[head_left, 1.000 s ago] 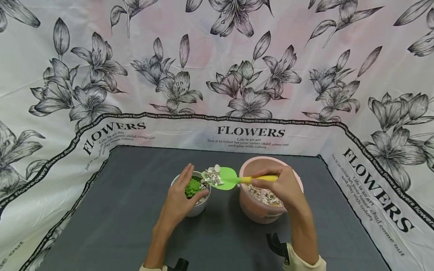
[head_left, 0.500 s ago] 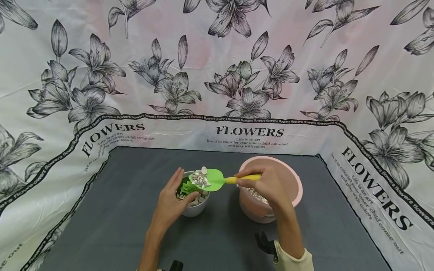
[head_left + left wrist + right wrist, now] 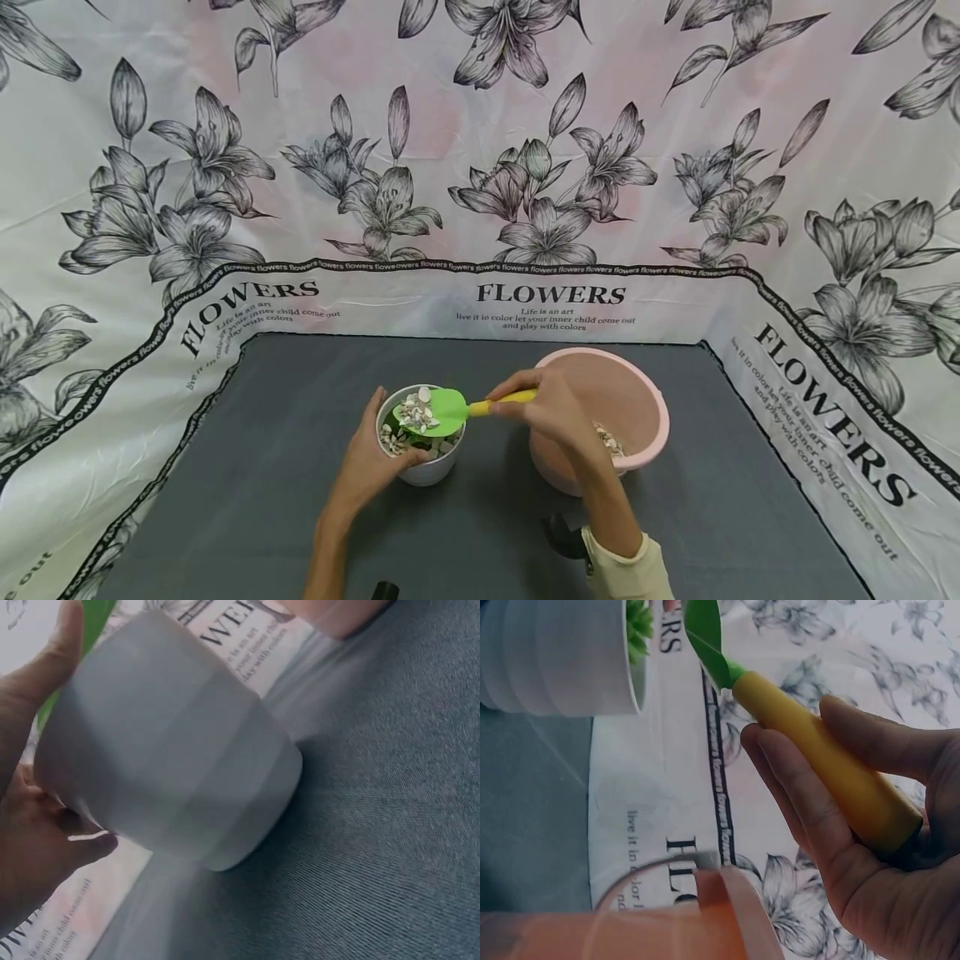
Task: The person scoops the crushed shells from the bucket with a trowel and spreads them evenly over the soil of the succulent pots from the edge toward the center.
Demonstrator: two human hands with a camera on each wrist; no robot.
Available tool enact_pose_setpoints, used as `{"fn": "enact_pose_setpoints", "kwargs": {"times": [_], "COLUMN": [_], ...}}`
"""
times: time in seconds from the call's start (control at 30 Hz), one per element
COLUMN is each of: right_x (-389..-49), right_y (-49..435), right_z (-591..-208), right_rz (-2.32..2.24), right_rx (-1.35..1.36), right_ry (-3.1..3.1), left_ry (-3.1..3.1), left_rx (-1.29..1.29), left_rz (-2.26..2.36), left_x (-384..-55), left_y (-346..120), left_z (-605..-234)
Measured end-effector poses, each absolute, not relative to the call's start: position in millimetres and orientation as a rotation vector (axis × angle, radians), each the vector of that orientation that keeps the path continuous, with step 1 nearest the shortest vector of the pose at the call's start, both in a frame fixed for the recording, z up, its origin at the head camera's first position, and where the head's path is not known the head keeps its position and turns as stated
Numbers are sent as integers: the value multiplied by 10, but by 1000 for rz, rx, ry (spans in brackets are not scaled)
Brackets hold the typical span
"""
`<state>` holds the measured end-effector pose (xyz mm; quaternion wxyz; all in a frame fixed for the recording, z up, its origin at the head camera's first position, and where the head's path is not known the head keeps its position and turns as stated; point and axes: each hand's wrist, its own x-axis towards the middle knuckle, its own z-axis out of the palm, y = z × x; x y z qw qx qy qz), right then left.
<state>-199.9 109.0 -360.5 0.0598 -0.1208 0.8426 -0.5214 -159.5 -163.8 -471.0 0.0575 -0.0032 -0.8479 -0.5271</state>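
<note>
My right hand [image 3: 553, 417] grips the yellow handle of a small trowel [image 3: 452, 410]. Its green blade, loaded with pale pebbles [image 3: 417, 412], hangs over a white pot [image 3: 427, 475]. The pot stands on the dark cloth with similar pebbles inside. Curled around its left side, my left hand [image 3: 372, 460] holds the pot between thumb and fingers. The left wrist view shows the ridged pot wall [image 3: 172, 742] against that hand. A green succulent [image 3: 638, 630] shows at the pot's mouth in the right wrist view; from the head the blade mostly covers it.
A pink bucket [image 3: 656, 417] with a wire handle stands right of the pot, under my right forearm, holding more pebbles [image 3: 609, 442]. Dark grey cloth [image 3: 300, 400] covers the table. A flower-printed sheet [image 3: 390, 300] rises along the back and sides.
The right hand has carried the loaded trowel left, from beside the bucket's rim to above the pot. My left hand has shifted slightly left and lower around the pot.
</note>
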Motion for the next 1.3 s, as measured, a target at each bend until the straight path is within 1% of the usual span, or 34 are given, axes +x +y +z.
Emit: {"fn": "enact_pose_setpoints", "kwargs": {"times": [0.13, 0.33, 0.53, 0.77, 0.97, 1.1, 1.3], "right_x": [-2040, -2040, -2000, -1861, -1761, -1743, -1729], "right_y": [1004, 864, 720, 543, 458, 429, 394], "right_z": [-3646, -3682, -3553, -3448, -3440, -3466, -3480], "right_rz": [-1587, -1638, -1424, -1219, -1125, -1123, -1057], "right_rx": [-400, -421, -628, -697, -695, -714, -762], "right_ry": [2531, 2511, 2729, 2865, 2931, 2974, 3016], "left_ry": [-2558, -2487, -2448, -2464, -2474, -2530, -2551], "left_rx": [-18, -144, -145, -172, -178, -239, -257], "left_rz": [-1727, -1851, -1892, -1921, -1882, -1785, -1706], "left_x": [-1633, -1674, -1689, -1701, -1704, -1716, -1745], "left_y": [-1676, -1757, -1793, -1837, -1854, -1854, -1857], "left_z": [-4797, -4926, -4953, -4930, -4917, -4914, -4942]}}
